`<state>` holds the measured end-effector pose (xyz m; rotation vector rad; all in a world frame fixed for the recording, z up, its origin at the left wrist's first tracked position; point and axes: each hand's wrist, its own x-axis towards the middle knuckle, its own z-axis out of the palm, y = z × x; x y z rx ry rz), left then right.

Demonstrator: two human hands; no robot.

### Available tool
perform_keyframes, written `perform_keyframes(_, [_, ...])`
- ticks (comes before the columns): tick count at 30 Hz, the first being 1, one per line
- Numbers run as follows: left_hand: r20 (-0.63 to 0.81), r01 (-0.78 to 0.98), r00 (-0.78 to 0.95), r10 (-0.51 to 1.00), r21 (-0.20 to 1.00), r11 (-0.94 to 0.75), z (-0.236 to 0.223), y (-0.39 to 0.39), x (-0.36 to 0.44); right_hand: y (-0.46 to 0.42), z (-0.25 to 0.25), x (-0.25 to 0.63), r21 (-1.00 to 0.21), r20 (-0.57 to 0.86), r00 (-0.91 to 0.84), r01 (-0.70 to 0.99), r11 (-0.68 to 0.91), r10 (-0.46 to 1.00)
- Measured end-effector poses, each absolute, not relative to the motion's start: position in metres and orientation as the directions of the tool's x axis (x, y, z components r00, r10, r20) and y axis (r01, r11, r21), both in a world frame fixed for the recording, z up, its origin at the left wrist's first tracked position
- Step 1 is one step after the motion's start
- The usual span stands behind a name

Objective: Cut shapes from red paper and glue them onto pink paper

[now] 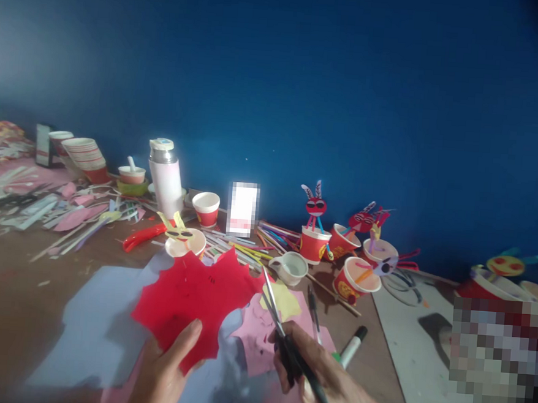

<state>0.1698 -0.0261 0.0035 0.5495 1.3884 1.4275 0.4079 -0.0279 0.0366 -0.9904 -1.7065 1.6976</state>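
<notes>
A red sheet of paper (pixel 202 301) with scalloped, cut-away edges is pinched in my left hand (pixel 168 366), the thumb lying on its front. Black-handled scissors (pixel 281 325) are gripped in my right hand (pixel 317 367), their blades slightly apart and pointing up beside the paper's right corner. Below the red sheet lie pink paper (pixel 259 342) with a drawn face, a small yellow paper piece (pixel 285 301) and blue-grey paper (pixel 99 318). A black pen (pixel 314 312) and a capped marker (pixel 353 347) rest near my right hand.
A white thermos (pixel 165 182), a red-rimmed paper cup (pixel 206 209) and a small white cup (pixel 292 269) stand beyond my hands. Several paper cups (pixel 314 246) with bug figures line the right. Paper scraps (pixel 83 219) and stacked cups (pixel 88 158) fill the left; a blue wall (pixel 276 91) rises behind.
</notes>
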Motion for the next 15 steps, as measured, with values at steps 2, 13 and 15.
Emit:
perform_keyframes(2, [-0.359,-0.459,-0.366,0.858,0.872,0.170,0.016,-0.027,0.182,-0.027,0.037,0.408,-0.991,-0.110,-0.591,0.122,-0.047,0.799])
perform_keyframes(13, [-0.408,-0.534,-0.324,0.853,0.824,0.191,0.016,-0.026,0.184,-0.024,0.033,0.406,-0.995,-0.084,-0.547,0.096,-0.038,0.833])
perform_keyframes(15, [-0.406,-0.542,-0.316,0.857,0.819,0.188,0.016,-0.026,0.184,-0.025,0.033,0.405,-0.994,-0.104,-0.533,0.086,-0.068,0.839])
